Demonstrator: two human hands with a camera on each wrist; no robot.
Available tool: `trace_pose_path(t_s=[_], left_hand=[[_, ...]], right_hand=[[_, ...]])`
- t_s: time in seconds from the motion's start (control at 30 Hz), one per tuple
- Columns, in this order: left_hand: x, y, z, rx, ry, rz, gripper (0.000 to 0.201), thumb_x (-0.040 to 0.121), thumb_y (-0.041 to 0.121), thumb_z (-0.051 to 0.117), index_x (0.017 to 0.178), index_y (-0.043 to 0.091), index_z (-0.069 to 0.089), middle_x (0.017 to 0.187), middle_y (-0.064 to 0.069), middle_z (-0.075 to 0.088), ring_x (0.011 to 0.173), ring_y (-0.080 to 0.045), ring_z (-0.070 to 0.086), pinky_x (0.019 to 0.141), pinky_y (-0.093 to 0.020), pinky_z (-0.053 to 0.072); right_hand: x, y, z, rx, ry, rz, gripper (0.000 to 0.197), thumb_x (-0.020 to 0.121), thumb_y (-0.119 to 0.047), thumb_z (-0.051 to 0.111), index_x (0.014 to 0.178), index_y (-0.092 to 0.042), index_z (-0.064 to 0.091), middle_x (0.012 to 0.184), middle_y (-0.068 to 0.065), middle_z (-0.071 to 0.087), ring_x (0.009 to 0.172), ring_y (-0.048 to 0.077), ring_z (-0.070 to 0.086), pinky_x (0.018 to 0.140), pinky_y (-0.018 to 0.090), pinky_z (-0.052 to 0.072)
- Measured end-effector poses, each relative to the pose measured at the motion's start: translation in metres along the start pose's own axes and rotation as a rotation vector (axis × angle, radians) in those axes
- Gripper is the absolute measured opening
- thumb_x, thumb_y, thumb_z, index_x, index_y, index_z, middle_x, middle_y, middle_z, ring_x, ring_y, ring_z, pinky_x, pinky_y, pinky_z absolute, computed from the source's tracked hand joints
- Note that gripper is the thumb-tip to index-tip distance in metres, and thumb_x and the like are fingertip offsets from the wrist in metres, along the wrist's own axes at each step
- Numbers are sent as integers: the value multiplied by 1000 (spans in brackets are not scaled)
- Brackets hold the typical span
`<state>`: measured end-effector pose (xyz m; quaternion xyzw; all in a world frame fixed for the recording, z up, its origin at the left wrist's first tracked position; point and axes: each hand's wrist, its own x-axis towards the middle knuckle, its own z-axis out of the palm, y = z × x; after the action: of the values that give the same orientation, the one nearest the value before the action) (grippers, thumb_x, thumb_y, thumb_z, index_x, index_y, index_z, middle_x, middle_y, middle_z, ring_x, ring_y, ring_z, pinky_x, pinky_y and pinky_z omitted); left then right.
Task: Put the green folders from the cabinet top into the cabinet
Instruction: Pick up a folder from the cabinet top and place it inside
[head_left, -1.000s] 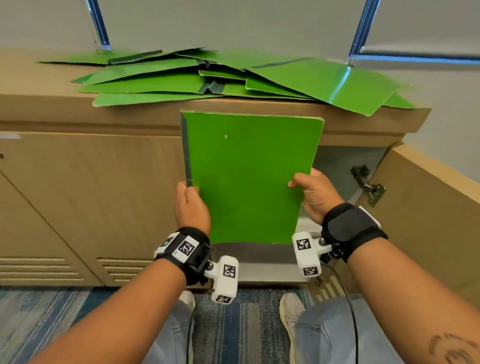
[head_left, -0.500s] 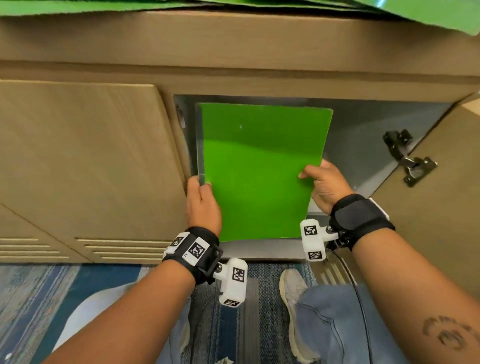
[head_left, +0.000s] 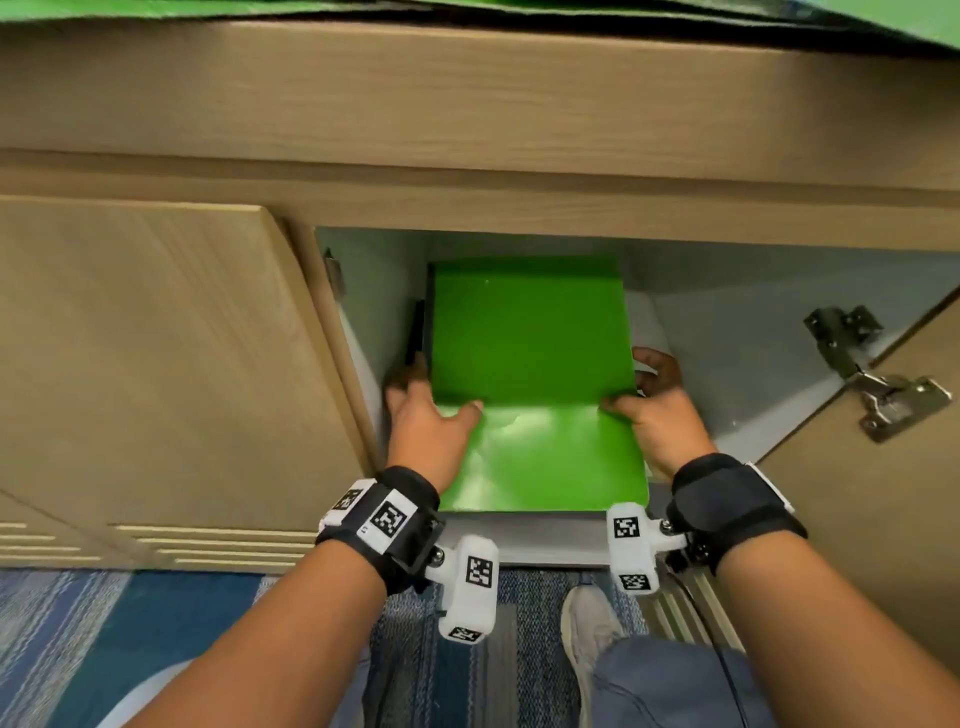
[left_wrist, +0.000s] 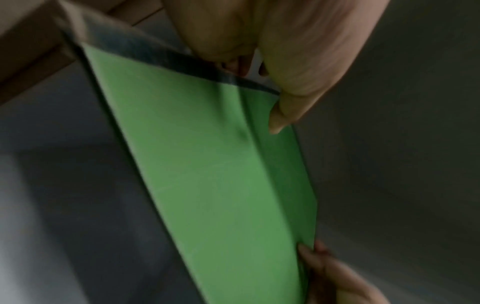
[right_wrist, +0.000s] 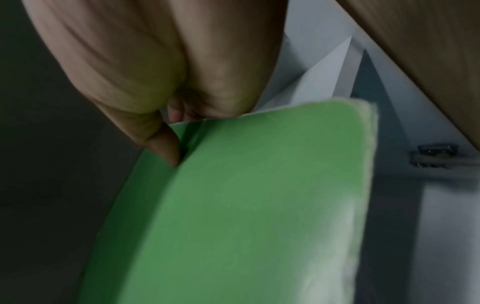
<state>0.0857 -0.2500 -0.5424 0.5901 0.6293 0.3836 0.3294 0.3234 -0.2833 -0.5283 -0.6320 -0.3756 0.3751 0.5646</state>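
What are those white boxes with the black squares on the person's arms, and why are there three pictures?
Those are small cameras strapped to a person's wrists; no machine here, just two bare hands. The big picture comes from a camera on the person's head, looking down. The other two come from the wrist cameras, looking along each hand, so they are close and blurry.

The left hand and the right hand hold a flat, shiny green folder by its two sides, thumbs on top. They have it inside the open wooden cabinet, whose inside is grey. The cabinet's door stands open on the right, with a metal hinge. More green folders peek over the cabinet top at the upper edge of the head picture.
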Motion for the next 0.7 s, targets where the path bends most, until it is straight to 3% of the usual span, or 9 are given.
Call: trace_pose_path(t_s=[0.1,0.17,0.23,0.3,0.37,0.47,0.57,0.63,0.7], left_hand=[[-6,-2,-1,215,-157,201,93,71,48,76,149,23,31,155,-13,18,145,-29,18,118,-40,20],[-10,-4,-2,435,-326,317,101,67,60,74,150,31,24,160,-5,6,148,-26,-1,120,-47,0],[-14,-7,-2,643,-478,391,109,65,65,72,152,34,13,161,-4,-1,148,-25,-11,117,-50,-11],[-17,-12,-1,807,-585,432,114,66,63,72,153,33,4,161,-5,-3,147,-26,-12,116,-54,-11],[-16,-17,-1,872,-633,429,109,72,54,72,153,32,3,162,-5,-3,148,-24,-9,118,-54,-6],[-13,-16,-4,855,-673,434,89,83,42,67,152,30,13,162,-5,2,149,-22,-1,119,-50,4],[-10,-10,-6,853,-659,477,68,92,35,58,150,30,23,161,-5,9,149,-23,6,119,-50,7],[-6,-7,-9,846,-640,493,58,95,29,54,148,31,31,160,-3,16,148,-24,11,119,-51,7],[0,-5,-12,847,-643,491,54,95,23,53,146,31,35,159,-2,23,147,-23,16,119,-50,8]], right_hand=[[13,3,5,46,-3,23,65,74,25,58,129,-7,44,106,17,64,87,24,64,75,35,55],[16,3,9,31,-18,35,61,77,23,55,130,-7,47,106,13,65,88,22,65,74,30,54],[17,4,13,10,-23,40,59,79,22,52,130,-7,50,110,14,64,92,24,64,76,29,53],[18,7,15,-15,-30,56,58,79,22,50,129,-6,53,116,16,64,100,28,63,86,37,52],[19,11,15,-35,-56,64,53,79,20,48,125,-5,57,121,16,65,106,29,64,91,37,51],[18,14,15,-84,-108,74,47,81,18,49,121,-4,60,120,12,65,104,21,64,80,17,52],[15,15,14,-118,-118,104,45,83,18,48,122,-1,59,114,8,65,98,20,63,70,7,48],[15,19,14,-150,-97,125,43,85,17,49,124,1,57,111,10,63,86,17,59,64,8,46],[15,20,16,-154,-93,159,41,86,15,50,121,-5,57,108,8,65,87,16,59,65,11,46]])
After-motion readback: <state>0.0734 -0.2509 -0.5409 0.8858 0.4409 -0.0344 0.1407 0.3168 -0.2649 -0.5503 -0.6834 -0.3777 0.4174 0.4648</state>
